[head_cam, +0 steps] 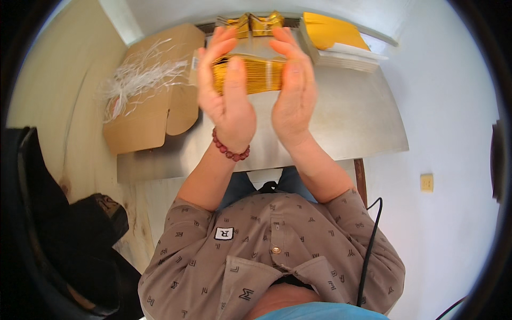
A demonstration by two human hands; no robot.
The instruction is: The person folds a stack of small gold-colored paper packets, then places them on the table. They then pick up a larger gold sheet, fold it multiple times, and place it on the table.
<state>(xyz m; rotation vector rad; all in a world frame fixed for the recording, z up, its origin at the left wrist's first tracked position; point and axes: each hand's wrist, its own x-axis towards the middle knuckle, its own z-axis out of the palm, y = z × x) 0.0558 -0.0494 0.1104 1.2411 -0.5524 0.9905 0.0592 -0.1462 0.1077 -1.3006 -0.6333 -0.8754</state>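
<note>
A thick stack of gold, foil-like folded pieces (254, 76) is held between my two hands, above a metal-topped table (352, 120). A pale translucent band (269, 75) wraps the stack near its right end. My left hand (224, 86), with a dark red bead bracelet (231, 153) at the wrist, grips the left end, thumb across the near face. The right end is pressed by my right hand (295, 86), its thumb and palm along that side. Both hands are slightly blurred, and the fingers hide the stack's ends.
An open cardboard box (160, 104) with a tangle of white plastic strips (140, 82) on it stands at left. More gold bundles (266, 25) lie at the back. At back right is a pile of yellow and white paper sheets (336, 36). A wall borders the right.
</note>
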